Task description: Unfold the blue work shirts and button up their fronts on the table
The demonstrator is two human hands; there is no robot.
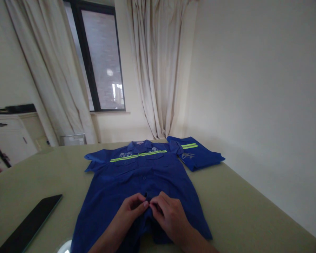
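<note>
A blue short-sleeved work shirt (pixel 116 179) lies spread face up, its collar toward the window and a yellow-green reflective stripe across the chest. At the lower front opening, my left hand (pixel 131 209) pinches the shirt's edge between thumb and fingers. My right hand (pixel 170 212) pinches the cloth right beside it, the fingertips of both hands nearly touching. Between them the front edge is lifted a little; any button there is hidden by my fingers. Farther up the front, a round button (pixel 144 178) shows.
A folded blue garment (pixel 200 156) with a similar stripe lies at the far right of the table (pixel 242 207), near the wall. A dark flat object (pixel 28 225) rests at the left. Behind stand curtains (pixel 160 70), a window (pixel 102 59) and a white cabinet (pixel 10 137).
</note>
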